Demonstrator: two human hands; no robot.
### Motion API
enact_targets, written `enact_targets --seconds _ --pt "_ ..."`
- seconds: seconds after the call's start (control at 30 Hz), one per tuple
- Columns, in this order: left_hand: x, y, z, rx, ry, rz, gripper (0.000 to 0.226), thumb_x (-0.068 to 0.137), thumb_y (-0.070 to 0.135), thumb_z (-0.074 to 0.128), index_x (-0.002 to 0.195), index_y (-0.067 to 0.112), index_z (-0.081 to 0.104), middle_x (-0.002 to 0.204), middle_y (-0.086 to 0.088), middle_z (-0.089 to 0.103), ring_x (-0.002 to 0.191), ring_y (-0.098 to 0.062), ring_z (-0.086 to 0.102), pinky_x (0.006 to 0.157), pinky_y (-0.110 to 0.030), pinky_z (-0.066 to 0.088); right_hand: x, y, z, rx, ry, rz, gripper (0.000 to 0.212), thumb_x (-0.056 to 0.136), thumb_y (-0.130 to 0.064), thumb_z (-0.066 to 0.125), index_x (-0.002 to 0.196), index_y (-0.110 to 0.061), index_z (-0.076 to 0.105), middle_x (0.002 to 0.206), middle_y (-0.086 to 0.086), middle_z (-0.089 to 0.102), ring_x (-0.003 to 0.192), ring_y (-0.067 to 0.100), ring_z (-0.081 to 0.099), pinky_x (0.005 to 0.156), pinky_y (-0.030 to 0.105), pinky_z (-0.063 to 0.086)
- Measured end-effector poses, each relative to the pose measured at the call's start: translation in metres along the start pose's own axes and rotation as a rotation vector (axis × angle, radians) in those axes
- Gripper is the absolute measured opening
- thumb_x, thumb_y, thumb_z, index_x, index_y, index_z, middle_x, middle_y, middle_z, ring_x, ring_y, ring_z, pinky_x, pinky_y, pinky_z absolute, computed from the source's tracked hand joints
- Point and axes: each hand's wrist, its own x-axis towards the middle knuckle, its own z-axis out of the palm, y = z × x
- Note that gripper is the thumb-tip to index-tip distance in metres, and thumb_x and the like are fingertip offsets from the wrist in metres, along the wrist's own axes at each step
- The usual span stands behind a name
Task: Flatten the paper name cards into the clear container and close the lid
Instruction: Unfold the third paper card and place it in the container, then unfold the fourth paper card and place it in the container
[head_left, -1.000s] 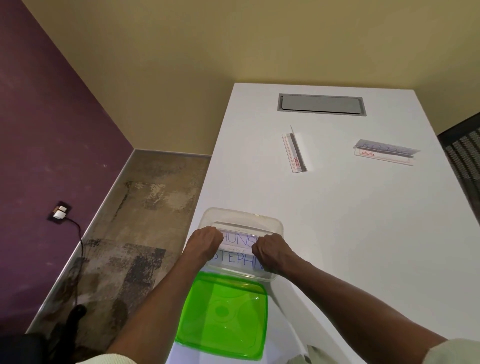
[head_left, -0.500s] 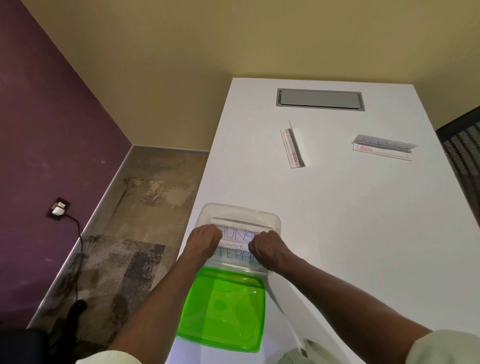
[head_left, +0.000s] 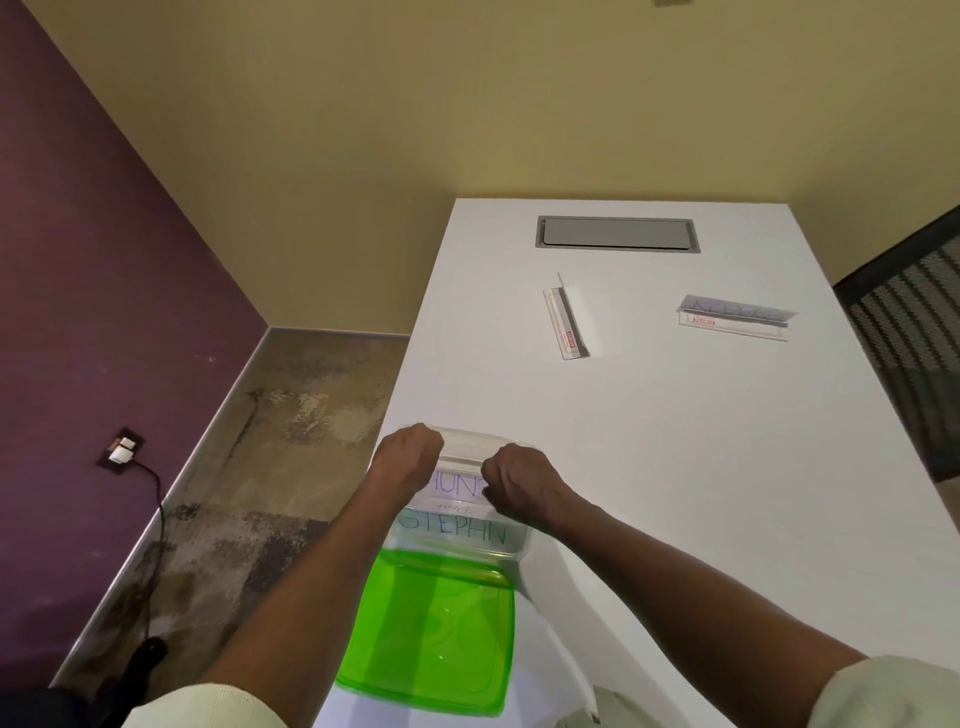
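Two folded white paper name cards, one standing edge-on (head_left: 566, 325) and one showing scribbled lettering (head_left: 735, 317), sit on the white table (head_left: 675, 467) well beyond the clear rectangular plastic container (head_left: 511, 551), so you are not near closing yet. Your left hand (head_left: 408, 460) and right hand (head_left: 514, 486) are both curled into loose fists inside the container, knuckles down on the top white card with blue lettering (head_left: 457, 486); whether your fingers pinch its edge, I cannot tell. That card lies directly under and between your hands, above another lettered card (head_left: 454, 527) nearer you in the container. The container sits at the table's left edge, so uneven pressing could likely tip or slide it off toward the floor. Springy creases may pop the cards up once you let go, which would block the lid. The translucent green square lid (head_left: 431, 634) lies just on your side of the container, touching its near rim and seemingly overhanging the table; a nudge from your forearms could knock it down.
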Motion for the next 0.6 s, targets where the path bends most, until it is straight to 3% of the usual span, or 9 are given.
enact_targets --seconds 0.1,0.23,0.37,0.5,0.6 --pt "0.006 0.005 -0.005 -0.1 0.022 -0.023 0.027 0.085 0.004 0.06 0.112 0.008 0.063 0.111 -0.013 0.063 0.099 -0.032 0.063 0.082 -0.037 0.051 -0.007 0.009 -0.012 0.048 0.07 0.057 0.02 0.069 -0.012 0.069 0.055 -0.008 0.055 0.057 0.015 0.059 0.049 0.033 0.055 0.047 0.025 0.029" --pt "0.013 0.017 -0.011 -0.263 0.116 -0.066 0.028 0.086 0.023 0.066 0.111 0.012 0.066 0.11 -0.012 0.065 0.099 -0.031 0.063 0.08 -0.035 0.051 -0.024 0.028 -0.02 0.091 0.175 0.126 0.051 0.065 -0.01 0.069 0.049 -0.016 0.02 0.043 0.006 0.039 0.042 0.031 0.042 0.047 0.026 0.019" --pt "0.022 0.033 -0.017 -0.404 0.212 -0.09 0.032 0.083 0.026 0.071 0.112 0.014 0.067 0.112 -0.01 0.068 0.101 -0.027 0.064 0.081 -0.031 0.049 -0.041 0.052 -0.024 0.074 0.189 0.209 0.053 0.049 -0.011 0.076 0.048 -0.017 0.023 0.036 0.002 0.033 0.039 0.023 0.024 0.045 0.021 0.01" --pt "0.032 0.059 -0.031 -0.462 0.264 -0.077 0.026 0.083 0.024 0.07 0.106 0.01 0.07 0.106 -0.008 0.071 0.103 -0.027 0.062 0.08 -0.033 0.049 -0.061 0.08 -0.032 0.065 0.27 0.254 0.055 0.05 -0.01 0.073 0.05 -0.016 0.019 0.048 -0.005 -0.001 0.043 0.022 0.019 0.046 0.022 -0.001" --pt "0.04 0.079 -0.041 -0.5 0.277 -0.068 0.021 0.084 0.023 0.069 0.098 0.008 0.07 0.101 -0.01 0.071 0.099 -0.03 0.061 0.077 -0.033 0.048 -0.077 0.103 -0.034 0.018 0.316 0.275 0.056 0.05 -0.01 0.073 0.053 -0.017 0.017 0.051 -0.005 -0.003 0.043 0.022 0.018 0.046 0.022 0.0"
